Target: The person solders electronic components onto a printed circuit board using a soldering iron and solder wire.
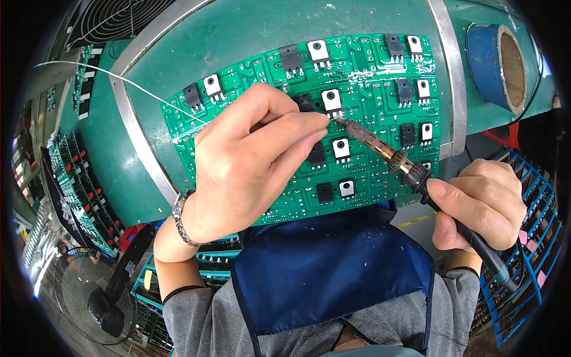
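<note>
A large green circuit board lies on the green bench, carrying several pairs of black and white-faced three-legged components. My right hand is closed around the black handle of a soldering iron. Its dark, crusted tip meets the legs of a white-faced component near the board's middle. From the far left, a thin pale solder wire runs into my left hand. That hand hovers over the board, thumb and fingers pinched beside the iron's tip; the wire's end between them is barely visible. It also hides part of the board's left side.
Metal strips cross the bench on both sides of the board. A blue hollow cylinder stands at the far right. Blue racks flank me at right, more boards stand at left, and a fan is lower left.
</note>
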Demonstrator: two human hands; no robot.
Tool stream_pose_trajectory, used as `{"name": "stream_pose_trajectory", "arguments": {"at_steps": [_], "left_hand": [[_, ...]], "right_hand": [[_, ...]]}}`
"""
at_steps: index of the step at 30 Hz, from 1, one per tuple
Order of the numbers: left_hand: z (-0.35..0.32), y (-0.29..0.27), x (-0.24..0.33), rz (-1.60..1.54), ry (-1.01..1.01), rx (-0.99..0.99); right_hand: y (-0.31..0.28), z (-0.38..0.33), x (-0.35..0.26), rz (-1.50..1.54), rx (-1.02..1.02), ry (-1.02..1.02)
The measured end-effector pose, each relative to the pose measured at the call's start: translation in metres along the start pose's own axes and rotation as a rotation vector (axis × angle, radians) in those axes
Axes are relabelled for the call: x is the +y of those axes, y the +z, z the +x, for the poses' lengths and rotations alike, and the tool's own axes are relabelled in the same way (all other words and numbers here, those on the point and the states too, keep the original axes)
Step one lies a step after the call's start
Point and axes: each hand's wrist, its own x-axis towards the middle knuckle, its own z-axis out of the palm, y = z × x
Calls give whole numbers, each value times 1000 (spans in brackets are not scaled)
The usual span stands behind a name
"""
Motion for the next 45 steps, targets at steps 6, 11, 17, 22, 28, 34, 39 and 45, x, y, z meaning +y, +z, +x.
{"name": "stream_pose_trajectory", "arguments": {"at_steps": [6,11,17,22,28,34,39,45], "left_hand": [[4,-5,0,25,33,23],[9,-5,-2,56,114,-8],[7,-3,-2,64,73,-8],[7,-2,-2,58,76,-6],[8,-4,-2,51,69,-19],[0,-17,3,46,31,73],[-25,-28,15,3,112,-76],[-61,-7,25,0,164,-309]], "right_hand": [[0,0,-1,3,-3,11],[0,-1,-2,-14,-2,22],[4,-4,-3,-43,25,26],[4,-4,-3,-45,22,25],[1,-2,-4,-35,-5,16],[-8,-4,-10,-6,-4,-6],[-8,-18,-18,-37,122,27],[25,-49,-21,-78,432,166]]}}
